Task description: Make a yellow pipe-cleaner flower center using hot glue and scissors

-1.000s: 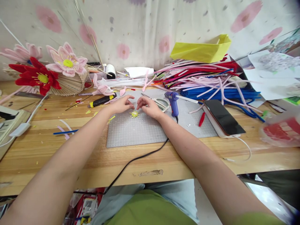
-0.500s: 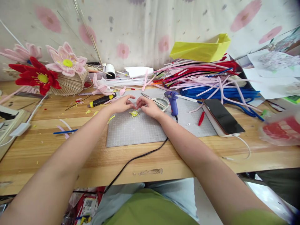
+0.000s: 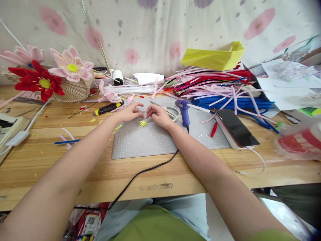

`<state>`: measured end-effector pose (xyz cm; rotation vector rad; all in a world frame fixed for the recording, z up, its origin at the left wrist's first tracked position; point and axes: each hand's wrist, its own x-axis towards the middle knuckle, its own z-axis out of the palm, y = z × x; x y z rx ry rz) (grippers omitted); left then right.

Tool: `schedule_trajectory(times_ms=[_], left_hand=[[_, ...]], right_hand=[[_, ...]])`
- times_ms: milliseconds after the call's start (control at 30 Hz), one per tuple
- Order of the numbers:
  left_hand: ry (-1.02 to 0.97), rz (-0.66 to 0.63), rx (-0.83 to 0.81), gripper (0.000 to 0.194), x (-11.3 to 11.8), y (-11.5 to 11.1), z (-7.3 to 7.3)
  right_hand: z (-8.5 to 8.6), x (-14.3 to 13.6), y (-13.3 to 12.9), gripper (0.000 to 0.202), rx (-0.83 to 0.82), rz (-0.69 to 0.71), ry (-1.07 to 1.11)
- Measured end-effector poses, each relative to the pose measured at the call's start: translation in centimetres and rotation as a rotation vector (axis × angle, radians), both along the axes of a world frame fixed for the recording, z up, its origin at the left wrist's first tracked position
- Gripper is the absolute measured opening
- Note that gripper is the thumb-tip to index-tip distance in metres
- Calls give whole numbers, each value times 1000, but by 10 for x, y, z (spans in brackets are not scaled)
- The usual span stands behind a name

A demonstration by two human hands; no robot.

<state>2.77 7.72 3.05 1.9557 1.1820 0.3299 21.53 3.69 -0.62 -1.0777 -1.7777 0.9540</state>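
A small yellow flower centre (image 3: 142, 123) with pale spokes fanning outward lies on the grey cutting mat (image 3: 140, 144). My left hand (image 3: 130, 112) is just above and left of it, fingers spread, with nothing visible between them. Opposite it, my right hand (image 3: 158, 115) has loosely curled fingers slightly apart, the tips close to the flower centre's upper edge. Whether those tips touch a spoke is too small to tell. Scissors (image 3: 173, 113) lie partly hidden behind my right hand, next to a purple glue gun (image 3: 185, 112).
Beyond the mat lie a black-and-yellow utility knife (image 3: 109, 107) and a heap of pipe cleaners (image 3: 213, 90). A phone (image 3: 237, 127) is at the right, and a red fuzzy flower (image 3: 40, 80) at the left. A black cord (image 3: 140, 172) crosses the table's front edge.
The view has shifted slightly. Both hands keep nearly the same pose around the flower centre, which still lies on the mat.
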Motion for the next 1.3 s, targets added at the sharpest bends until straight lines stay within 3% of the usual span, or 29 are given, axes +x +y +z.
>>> schedule_trajectory(times_ms=[167,500,767,900,1000,1067,1167,1300], left_hand=[[9,0,12,56,0,0,-2],[16,18,68,50,-1,-2,1],[-67,90,144,45,-5,-12,9],[-127,213,277,40,-10,-25,0],[-280,449,384,38,-19,-34,-16],[-341,570,407,35,-26,-38,-25],[-344,702,422,16,-35,-43,-31],[-290,739,494,9,-37,-50,-33]], right_hand=[[3,-3,-4,36,46,101,-37],[9,-5,-7,36,32,140,-94],[-6,-3,2,34,66,-22,66],[-6,2,8,33,107,-251,66],[6,13,10,32,166,-381,-53],[16,22,11,28,186,-376,-194],[28,34,10,25,114,-275,-389],[28,36,6,26,98,-202,-560]])
